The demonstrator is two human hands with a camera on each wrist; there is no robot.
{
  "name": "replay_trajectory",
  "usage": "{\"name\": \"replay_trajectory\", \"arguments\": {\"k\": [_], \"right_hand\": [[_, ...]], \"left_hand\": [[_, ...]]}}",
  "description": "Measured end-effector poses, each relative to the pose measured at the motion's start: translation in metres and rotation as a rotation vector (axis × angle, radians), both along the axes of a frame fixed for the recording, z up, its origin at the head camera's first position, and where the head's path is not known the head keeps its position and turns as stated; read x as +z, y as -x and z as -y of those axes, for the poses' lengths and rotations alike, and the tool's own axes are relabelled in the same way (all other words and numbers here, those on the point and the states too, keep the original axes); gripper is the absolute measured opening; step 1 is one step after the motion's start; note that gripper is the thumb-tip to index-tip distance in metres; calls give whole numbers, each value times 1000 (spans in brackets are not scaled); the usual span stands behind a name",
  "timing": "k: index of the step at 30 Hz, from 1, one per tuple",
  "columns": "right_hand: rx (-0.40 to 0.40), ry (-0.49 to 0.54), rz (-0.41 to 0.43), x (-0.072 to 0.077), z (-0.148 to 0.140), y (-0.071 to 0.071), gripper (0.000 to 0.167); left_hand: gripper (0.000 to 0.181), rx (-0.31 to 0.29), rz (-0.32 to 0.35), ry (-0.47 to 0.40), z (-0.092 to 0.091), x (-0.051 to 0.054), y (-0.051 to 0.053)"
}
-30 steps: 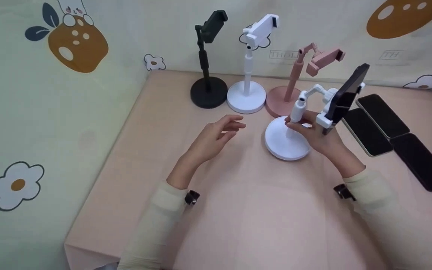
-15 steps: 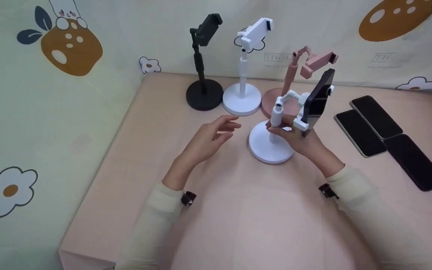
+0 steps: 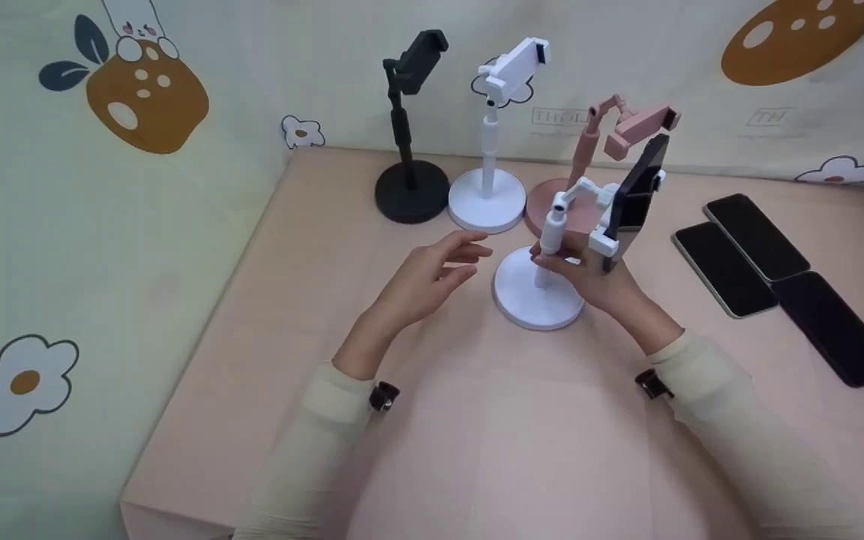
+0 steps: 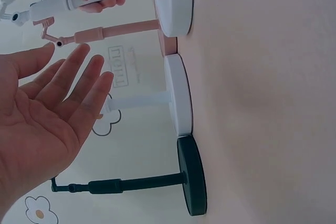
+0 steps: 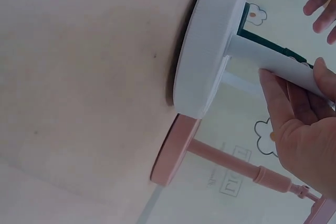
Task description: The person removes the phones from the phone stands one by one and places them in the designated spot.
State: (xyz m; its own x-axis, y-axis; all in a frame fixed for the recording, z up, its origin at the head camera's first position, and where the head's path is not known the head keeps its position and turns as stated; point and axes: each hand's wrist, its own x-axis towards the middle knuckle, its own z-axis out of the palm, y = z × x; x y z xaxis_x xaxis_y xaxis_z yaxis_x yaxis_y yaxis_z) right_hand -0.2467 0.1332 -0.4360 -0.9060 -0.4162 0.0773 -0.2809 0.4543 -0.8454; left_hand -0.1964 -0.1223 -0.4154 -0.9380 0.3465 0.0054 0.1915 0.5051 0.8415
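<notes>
My right hand point(image 3: 606, 289) grips the pole of a white phone stand point(image 3: 533, 298), its thumb and fingers wrapped round the pole in the right wrist view. The stand is upright; whether its round base touches the table I cannot tell. A dark smartphone point(image 3: 636, 199) sits tilted in the stand's clamp, partly in front of the right hand. My left hand point(image 3: 424, 283) hovers to the left of this stand, holding nothing, its fingers relaxed and apart with the palm visible in the left wrist view.
A black phone stand point(image 3: 412, 193), a second white stand point(image 3: 487, 201) and a pink stand point(image 3: 586, 150) line the table's back edge, their clamps without phones. Three smartphones point(image 3: 724, 268) lie flat at the right, screens dark. A patterned cloth point(image 3: 177, 247) hangs behind and left of the pink-covered table point(image 3: 477, 442).
My right hand has moved left with the white stand and its phone, mostly in the earlier half second, bringing it closer to the left hand. The left hand stays nearly still.
</notes>
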Motion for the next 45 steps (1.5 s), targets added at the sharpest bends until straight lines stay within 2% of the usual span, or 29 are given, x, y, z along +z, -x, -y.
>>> {"name": "replay_trajectory", "arguments": {"k": [7, 15, 22, 25, 30, 32, 36, 40, 45], "right_hand": [[-3, 39, -5, 1, -16, -6, 31], [32, 59, 85, -1, -30, -12, 47], [-15, -17, 105, 5, -50, -19, 43], [-56, 6, 111, 10, -59, -22, 43], [-176, 198, 45, 20, -69, -32, 41], [-211, 286, -6, 22, -70, -35, 42], [-253, 398, -89, 26, -65, -41, 49], [-267, 444, -155, 31, -59, -46, 47], [-264, 422, -183, 34, -56, -51, 49]], "left_hand": [[46, -62, 12, -5, -22, 7, 3], [48, -93, 12, -5, -32, 10, -1], [48, -108, -13, -49, -41, 17, -4], [48, -109, -35, -85, -46, 22, -7], [45, -111, -68, -148, -55, 32, -14], [44, -121, -89, -176, -59, 35, -16], [42, -145, -126, -221, -68, 38, -18], [45, -160, -146, -253, -77, 40, -19], [48, -155, -154, -258, -84, 42, -19]]}}
